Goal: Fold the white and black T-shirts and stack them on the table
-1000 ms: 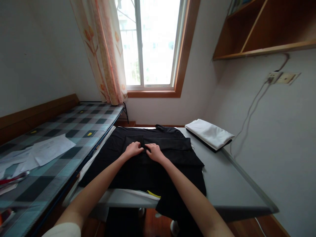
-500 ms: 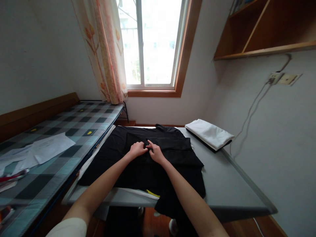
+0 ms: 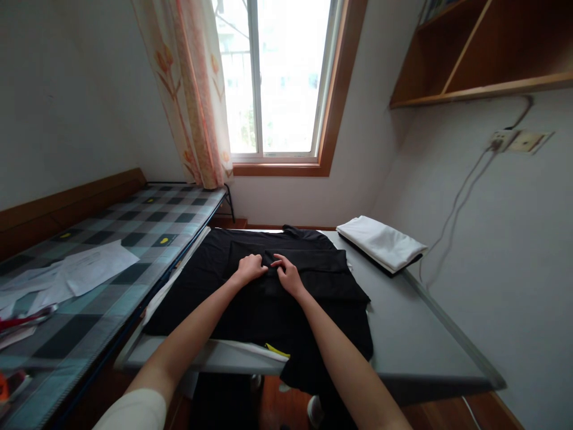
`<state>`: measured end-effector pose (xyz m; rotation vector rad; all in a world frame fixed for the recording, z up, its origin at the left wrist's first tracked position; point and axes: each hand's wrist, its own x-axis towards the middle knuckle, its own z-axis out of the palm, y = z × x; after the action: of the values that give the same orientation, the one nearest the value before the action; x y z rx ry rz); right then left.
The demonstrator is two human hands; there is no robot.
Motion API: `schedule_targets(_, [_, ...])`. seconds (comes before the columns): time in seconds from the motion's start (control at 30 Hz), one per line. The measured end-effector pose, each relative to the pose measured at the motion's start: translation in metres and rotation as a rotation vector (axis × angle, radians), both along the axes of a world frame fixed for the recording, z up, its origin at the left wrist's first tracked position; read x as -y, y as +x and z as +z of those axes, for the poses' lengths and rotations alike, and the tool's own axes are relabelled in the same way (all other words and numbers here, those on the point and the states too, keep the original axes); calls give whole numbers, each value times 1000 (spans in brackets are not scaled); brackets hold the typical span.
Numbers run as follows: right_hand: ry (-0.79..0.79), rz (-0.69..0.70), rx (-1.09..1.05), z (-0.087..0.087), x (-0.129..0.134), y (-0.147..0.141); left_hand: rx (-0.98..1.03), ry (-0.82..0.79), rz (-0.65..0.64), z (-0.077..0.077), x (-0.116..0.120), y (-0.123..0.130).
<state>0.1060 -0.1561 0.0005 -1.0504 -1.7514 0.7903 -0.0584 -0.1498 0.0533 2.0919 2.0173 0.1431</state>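
Observation:
Spread over the table is a large piece of black cloth (image 3: 188, 304), with another folded black layer (image 3: 317, 263) lying across its middle. My left hand (image 3: 251, 268) is on that layer, fingers curled closed on the black cloth; the exact pinch is hidden in the dark fabric. Just to its right, my right hand (image 3: 289, 275) has its fingers apart and slightly bent, resting on or just over the same cloth. A small gap separates the two hands. Part of the black cloth hangs over the table's front edge.
On the grey table (image 3: 416, 334), a folded white cloth (image 3: 380, 242) sits atop something black at the back right. A yellow strip (image 3: 277, 351) shows at the front edge. Left stands a bed with a checked cover (image 3: 111, 227) and papers (image 3: 89, 269). A shelf (image 3: 483, 60) overhangs at right.
My right hand has moved slightly right, away from the left hand, and its fingers have spread. The left hand stays almost in place.

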Motion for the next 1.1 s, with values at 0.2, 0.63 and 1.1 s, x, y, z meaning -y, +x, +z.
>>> schedule_targets(0.2, [171, 43, 187, 2, 8, -3, 317, -244, -172, 1, -11, -27])
schedule_targets(0.63, [205, 91, 698, 0, 14, -14, 448, 59, -154, -2, -15, -64])
schedule_targets(1.1, [188, 78, 732, 7, 20, -11, 506, -234, -157, 16, -71, -123])
